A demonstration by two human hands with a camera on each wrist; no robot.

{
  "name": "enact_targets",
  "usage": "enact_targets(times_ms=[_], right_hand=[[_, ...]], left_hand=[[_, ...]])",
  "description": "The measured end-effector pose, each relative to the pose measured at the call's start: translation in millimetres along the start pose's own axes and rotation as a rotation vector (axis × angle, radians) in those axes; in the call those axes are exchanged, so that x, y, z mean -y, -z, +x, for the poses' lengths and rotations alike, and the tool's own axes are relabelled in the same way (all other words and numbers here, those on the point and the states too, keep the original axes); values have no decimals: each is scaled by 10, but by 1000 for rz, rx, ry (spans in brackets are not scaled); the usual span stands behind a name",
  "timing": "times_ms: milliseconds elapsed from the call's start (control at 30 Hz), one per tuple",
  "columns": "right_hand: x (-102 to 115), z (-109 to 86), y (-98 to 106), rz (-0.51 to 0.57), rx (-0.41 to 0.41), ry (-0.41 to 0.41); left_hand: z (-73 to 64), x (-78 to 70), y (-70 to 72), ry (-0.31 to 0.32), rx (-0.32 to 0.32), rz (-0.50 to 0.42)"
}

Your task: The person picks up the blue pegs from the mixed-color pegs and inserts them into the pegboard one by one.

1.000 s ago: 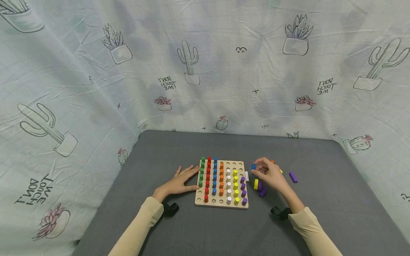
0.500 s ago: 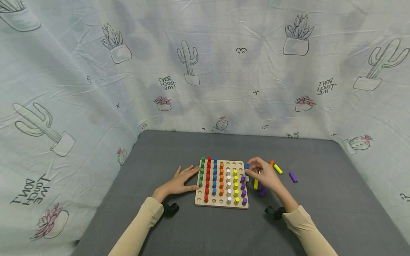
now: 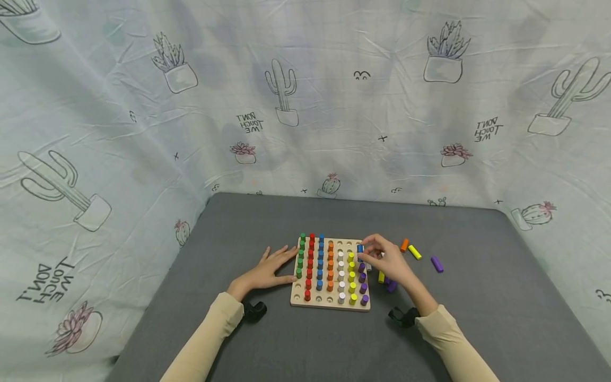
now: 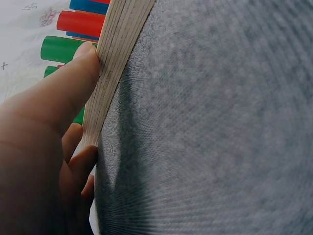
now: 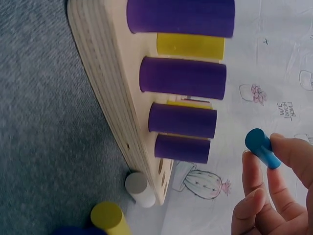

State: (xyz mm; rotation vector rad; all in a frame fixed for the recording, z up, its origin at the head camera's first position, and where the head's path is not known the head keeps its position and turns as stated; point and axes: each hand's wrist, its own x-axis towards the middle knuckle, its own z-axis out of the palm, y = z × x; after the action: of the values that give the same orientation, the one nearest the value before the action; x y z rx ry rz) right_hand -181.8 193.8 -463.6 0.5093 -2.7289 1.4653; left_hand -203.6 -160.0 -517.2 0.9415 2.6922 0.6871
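Observation:
A wooden pegboard (image 3: 305, 302) lies on the table, with columns of green, red, blue, orange, white, yellow and purple pegs upright in it. My left hand (image 3: 266, 273) rests at its left edge, fingers spread. In the left wrist view the thumb (image 4: 73, 83) touches the board's side near a green peg (image 4: 58, 48). My right hand (image 3: 387, 261) pinches a blue peg (image 3: 360, 253) between thumb and fingers above the board's far right corner. The right wrist view has this blue peg (image 5: 261, 147) tilted and apart from the board, beyond the purple pegs (image 5: 183, 77).
Right of the board lie loose pegs: a white peg (image 5: 139, 188), a yellow peg (image 3: 381, 277), purple pegs (image 3: 391, 287), an orange peg (image 3: 404, 245), another yellow peg (image 3: 415, 252) and a farther purple peg (image 3: 437, 264). A patterned cloth (image 3: 329, 138) hangs behind the grey table (image 3: 267, 217).
My right hand has moved left with the blue peg, from beside the board to above its far right corner. The left hand has stayed in place.

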Motion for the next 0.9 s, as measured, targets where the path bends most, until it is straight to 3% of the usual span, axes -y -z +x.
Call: enact_targets(times_ms=[200,400,633,900], right_hand=[[103,-13,-43,-3,12,20],[409,-56,-45,6,19,58],[124,22,-205,-1,18,78],[175,27,-284,29,43,77]], left_hand=[[-8,-14,0,-19,-10,3],[-5,-9,-5,-6,-3,10],[5,7,-9,-17,4,5],[4,-3,-11,-2,0,14]])
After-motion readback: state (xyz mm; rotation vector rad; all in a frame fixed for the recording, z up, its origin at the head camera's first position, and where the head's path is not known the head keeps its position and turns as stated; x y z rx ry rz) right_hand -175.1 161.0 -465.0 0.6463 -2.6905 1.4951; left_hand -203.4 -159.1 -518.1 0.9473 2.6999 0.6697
